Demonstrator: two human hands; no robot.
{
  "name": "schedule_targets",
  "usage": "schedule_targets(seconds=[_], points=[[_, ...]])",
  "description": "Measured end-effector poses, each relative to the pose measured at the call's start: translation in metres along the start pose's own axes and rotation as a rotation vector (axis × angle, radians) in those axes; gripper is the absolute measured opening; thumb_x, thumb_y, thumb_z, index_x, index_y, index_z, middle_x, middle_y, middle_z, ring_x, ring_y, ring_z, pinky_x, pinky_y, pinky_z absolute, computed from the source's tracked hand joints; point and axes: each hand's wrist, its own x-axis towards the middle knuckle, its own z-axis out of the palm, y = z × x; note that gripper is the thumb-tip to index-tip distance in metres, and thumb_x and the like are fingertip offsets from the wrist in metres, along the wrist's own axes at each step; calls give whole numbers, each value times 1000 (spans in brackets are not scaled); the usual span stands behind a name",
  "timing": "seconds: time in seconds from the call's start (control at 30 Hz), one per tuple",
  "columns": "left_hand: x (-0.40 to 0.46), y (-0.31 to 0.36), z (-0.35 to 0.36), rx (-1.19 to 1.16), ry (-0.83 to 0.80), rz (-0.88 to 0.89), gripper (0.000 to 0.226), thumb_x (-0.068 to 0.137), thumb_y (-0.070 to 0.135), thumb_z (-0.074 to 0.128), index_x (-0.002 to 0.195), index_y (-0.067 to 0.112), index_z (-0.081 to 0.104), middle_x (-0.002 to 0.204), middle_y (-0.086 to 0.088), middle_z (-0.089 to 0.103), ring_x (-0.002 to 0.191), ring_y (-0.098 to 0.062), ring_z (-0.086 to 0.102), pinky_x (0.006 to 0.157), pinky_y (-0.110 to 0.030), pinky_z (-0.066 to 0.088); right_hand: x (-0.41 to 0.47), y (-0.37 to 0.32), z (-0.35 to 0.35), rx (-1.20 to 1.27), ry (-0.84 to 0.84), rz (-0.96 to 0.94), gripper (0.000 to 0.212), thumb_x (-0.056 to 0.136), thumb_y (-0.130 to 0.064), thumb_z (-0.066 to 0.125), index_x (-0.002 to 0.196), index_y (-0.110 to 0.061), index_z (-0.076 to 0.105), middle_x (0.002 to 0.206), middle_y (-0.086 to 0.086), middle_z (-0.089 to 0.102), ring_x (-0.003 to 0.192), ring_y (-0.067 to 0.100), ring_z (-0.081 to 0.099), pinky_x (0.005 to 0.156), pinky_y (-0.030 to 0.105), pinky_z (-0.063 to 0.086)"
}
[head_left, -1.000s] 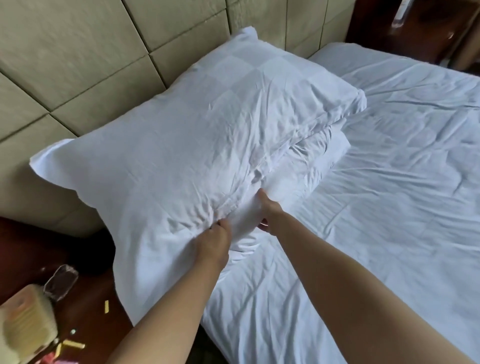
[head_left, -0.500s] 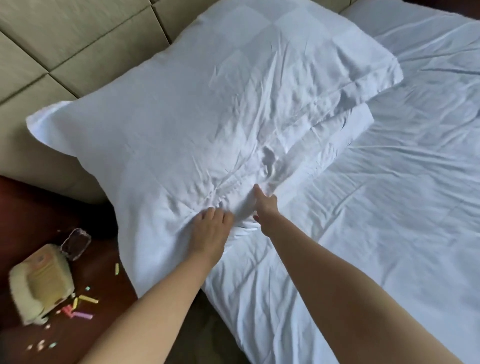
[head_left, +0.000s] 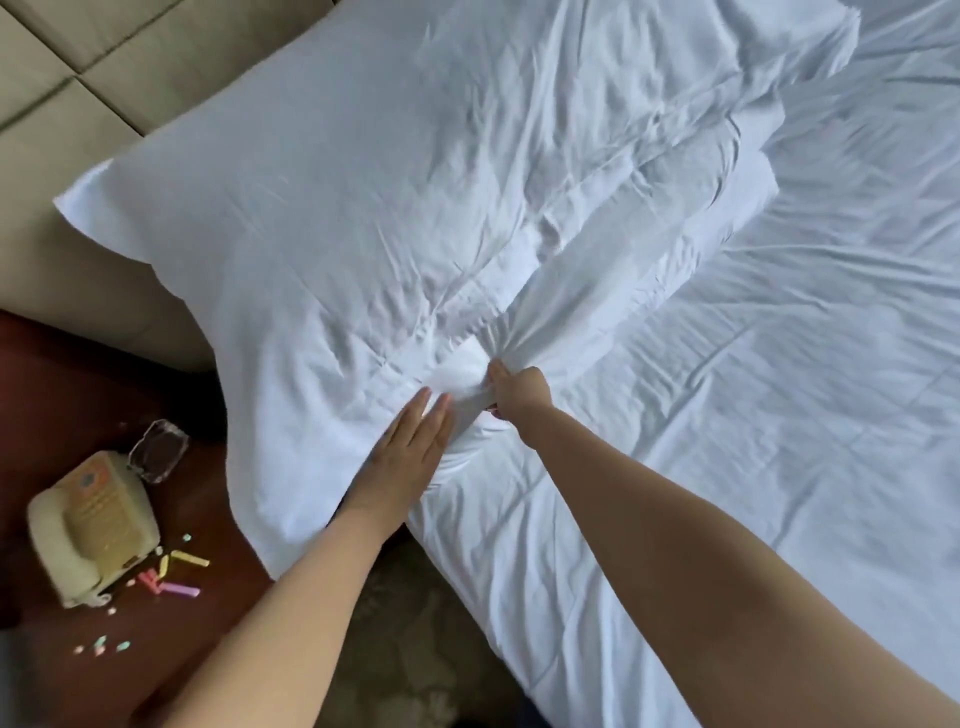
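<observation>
A large white pillow (head_left: 332, 218) leans against the padded headboard at the bed's near left corner, lying over a second white pillow (head_left: 675, 218). My left hand (head_left: 410, 447) lies flat with straight fingers on the top pillow's lower edge. My right hand (head_left: 519, 392) grips a bunched fold of white pillowcase fabric just right of it, where the two pillows meet. Creases radiate from that grip.
A white wrinkled sheet (head_left: 753, 441) covers the bed to the right. The beige padded headboard (head_left: 78, 62) is at upper left. On the dark wooden nightstand (head_left: 62, 389) sit a cream telephone (head_left: 91, 525), a clear glass ashtray (head_left: 158, 449) and scattered coloured chalk pieces (head_left: 171, 574).
My left hand went from gripping the pillow edge to lying flat on it. My right hand has bunched the fabric tighter. The view has tilted down and closer.
</observation>
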Motion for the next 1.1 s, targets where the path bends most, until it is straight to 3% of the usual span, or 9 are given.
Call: schedule_targets(seconds=[0.1, 0.2, 0.3, 0.4, 0.57, 0.63, 0.77, 0.9, 1.1], points=[[-12, 4, -8, -17, -164, 63, 76, 92, 17, 49, 147, -7, 2, 155, -24, 9, 144, -44, 7, 119, -53, 5, -14, 15, -5, -75, -15, -97, 65, 81, -63, 50, 108, -6, 64, 106, 8, 68, 99, 22, 62, 94, 40, 48], [-44, 15, -1, -132, -131, 133, 58, 74, 21, 72, 129, 16, 54, 142, -13, 39, 136, -37, 28, 114, -58, 10, -32, 57, -3, -402, -90, -260, 41, 98, -45, 44, 127, -18, 55, 141, -3, 42, 112, 13, 54, 93, 27, 39], [-81, 31, 4, -272, -263, 240, 43, 66, 23, 78, 107, 16, 70, 118, -5, 63, 117, -28, 55, 115, -58, 17, -34, 79, 25, -701, -98, -332, 49, 95, -32, 54, 140, -23, 36, 157, -2, -1, 109, 24, 59, 82, 32, 49], [-97, 46, 16, -677, -350, -184, 32, 74, 16, 68, 105, 19, 72, 105, 5, 67, 103, -17, 62, 112, -45, 32, -39, 85, 54, -672, 104, -396, 49, 90, -36, 60, 132, -18, 42, 148, 0, 20, 106, 23, 58, 79, 33, 49], [-73, 60, 33, -1635, -269, -1351, 22, 94, 9, 51, 109, 19, 65, 111, 3, 64, 107, -16, 58, 88, -25, 44, -36, 120, 97, -651, 70, -251, 68, 80, -59, 61, 131, -19, 43, 129, -1, 43, 114, 22, 52, 86, 39, 49], [-62, 57, 48, -1855, -204, -1501, 20, 95, 10, 52, 103, 23, 65, 112, 3, 64, 108, -16, 59, 93, -28, 45, -26, 123, 112, -658, 104, -207, 73, 82, -61, 57, 135, -14, 40, 132, 2, 45, 116, 25, 52, 88, 40, 48], [-50, 45, 70, -2074, -178, -1537, 21, 96, 24, 53, 114, 23, 64, 123, 0, 63, 115, -17, 58, 102, -36, 44, 0, 116, 126, -736, 194, -340, 31, 96, -18, 36, 119, -8, 54, 122, 12, 57, 106, 34, 56, 83, 40, 48], [-35, 36, 80, -2221, -150, -1475, 25, 98, 30, 50, 117, 16, 56, 118, -7, 60, 115, -22, 57, 92, -32, 44, -4, 125, 111, -761, 219, -481, 24, 95, -13, 36, 76, -6, 50, 89, 12, 62, 88, 35, 57, 66, 34, 35], [-48, 15, 123, -2187, -307, -1229, 10, 94, 17, 51, 95, 7, 52, 72, 3, 39, 63, -5, 35, 64, -17, 37, -66, 165, 180, -628, 78, -922, 25, 86, -12, 40, 69, -2, 54, 66, 12, 54, 56, 32, 52, 49, 30, 33]])
